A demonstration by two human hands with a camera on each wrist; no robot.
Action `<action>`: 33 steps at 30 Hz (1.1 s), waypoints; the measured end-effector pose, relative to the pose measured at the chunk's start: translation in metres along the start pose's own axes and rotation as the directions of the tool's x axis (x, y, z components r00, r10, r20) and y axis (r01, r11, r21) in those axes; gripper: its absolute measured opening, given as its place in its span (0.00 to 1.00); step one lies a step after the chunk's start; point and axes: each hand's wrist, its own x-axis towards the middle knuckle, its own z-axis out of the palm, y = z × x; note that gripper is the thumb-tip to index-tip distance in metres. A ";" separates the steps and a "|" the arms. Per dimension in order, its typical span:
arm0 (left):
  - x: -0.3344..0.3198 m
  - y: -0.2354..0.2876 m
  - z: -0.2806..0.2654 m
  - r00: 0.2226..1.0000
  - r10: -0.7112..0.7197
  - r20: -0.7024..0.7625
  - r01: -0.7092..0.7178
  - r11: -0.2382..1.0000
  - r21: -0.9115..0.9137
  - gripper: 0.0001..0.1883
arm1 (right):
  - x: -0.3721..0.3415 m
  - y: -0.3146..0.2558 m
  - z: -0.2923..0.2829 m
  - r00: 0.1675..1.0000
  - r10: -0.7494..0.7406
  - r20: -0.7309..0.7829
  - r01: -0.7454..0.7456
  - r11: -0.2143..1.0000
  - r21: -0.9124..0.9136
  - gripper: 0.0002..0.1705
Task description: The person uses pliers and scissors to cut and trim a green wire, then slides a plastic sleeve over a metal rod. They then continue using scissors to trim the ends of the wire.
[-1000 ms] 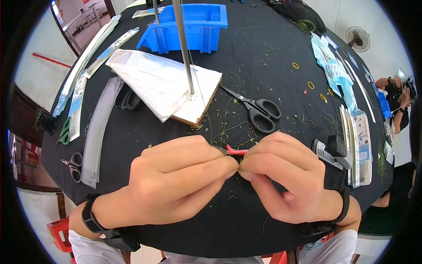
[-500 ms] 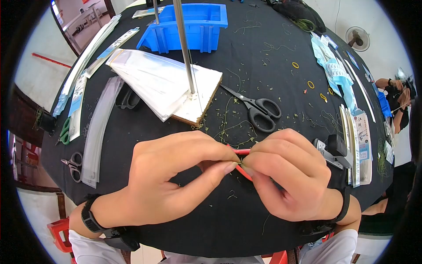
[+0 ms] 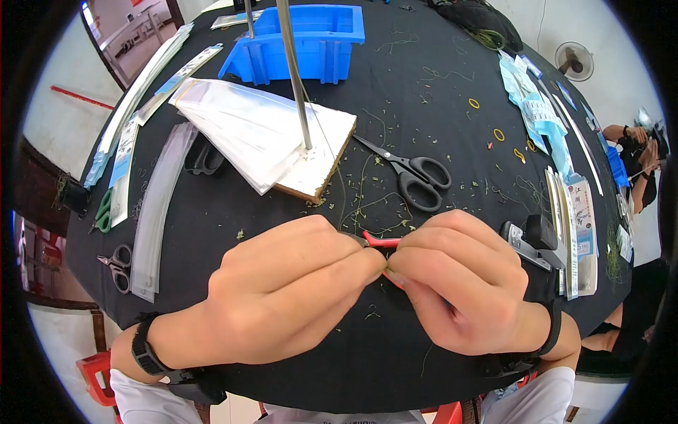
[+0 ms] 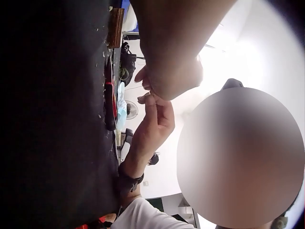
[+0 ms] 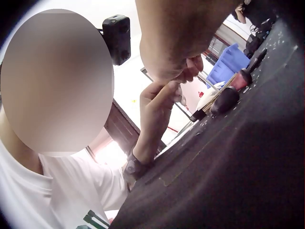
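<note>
Both hands meet over the black cloth in the head view, fingertips together. The left hand (image 3: 282, 290) pinches with thumb and curled fingers, its thumb mostly hidden beneath. Opposite it, the right hand (image 3: 462, 283) pinches between thumb and forefinger. What they grip looks like thin thread, largely covered by the fingertips. A fine thread (image 3: 342, 187) runs from the metal rod (image 3: 295, 78) down towards the left hand. Just behind the fingertips lies a red-handled tool (image 3: 381, 242), partly hidden. The right wrist view shows the left hand (image 5: 156, 107) meeting the right hand's fingers.
Black scissors (image 3: 417, 177) lie beyond the hands, beside a white board (image 3: 337, 131) carrying the rod and plastic sleeves. A blue bin (image 3: 307, 46) stands behind. A stapler (image 3: 533, 244) and packets are at right; small scissors (image 3: 120, 268) at left.
The left thumb, visible and spread from the fingers half a second ago, is now tucked under them. The left hand's fingers have come down and forward. The right hand has barely moved.
</note>
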 end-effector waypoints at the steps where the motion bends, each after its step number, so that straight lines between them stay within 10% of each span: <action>1: 0.000 0.000 0.000 1.000 0.007 0.004 -0.007 1.000 0.012 0.12 | 0.000 0.000 0.000 1.000 0.000 0.001 0.000 1.000 -0.006 0.13; 12: 0.004 0.005 -0.008 0.976 -0.209 0.066 0.216 0.969 -0.119 0.09 | 0.004 0.002 -0.011 0.977 0.162 0.135 -0.185 0.966 0.179 0.12; 33: 0.004 0.004 -0.006 0.986 -0.164 0.032 0.167 0.981 -0.100 0.09 | 0.004 0.001 -0.008 0.974 0.182 0.135 -0.208 0.954 0.215 0.12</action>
